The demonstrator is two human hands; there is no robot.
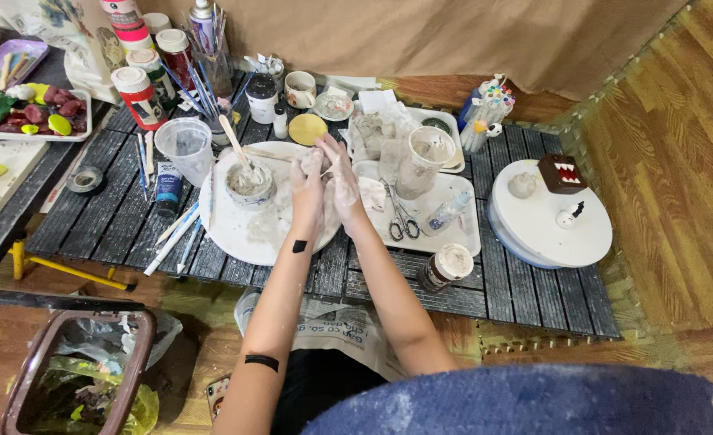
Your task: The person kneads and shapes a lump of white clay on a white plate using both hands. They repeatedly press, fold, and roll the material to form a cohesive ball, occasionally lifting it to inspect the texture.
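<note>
While both my hands are pressing together, left hand (306, 187) and right hand (341, 184) cupping a clay lump (311, 161), I'm keeping pressure even above the round white board (236, 229).

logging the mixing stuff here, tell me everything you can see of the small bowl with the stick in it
The small bowl is round and shallow, smeared grey-white inside and out, and holds a pale grey paste. It stands upright on the left part of the round white board, which is smeared with the same grey. A pale wooden stick leans in it, its top tilted up and to the left. The left hand and right hand, coated in grey, are pressed together just right of it, not touching it.
</note>
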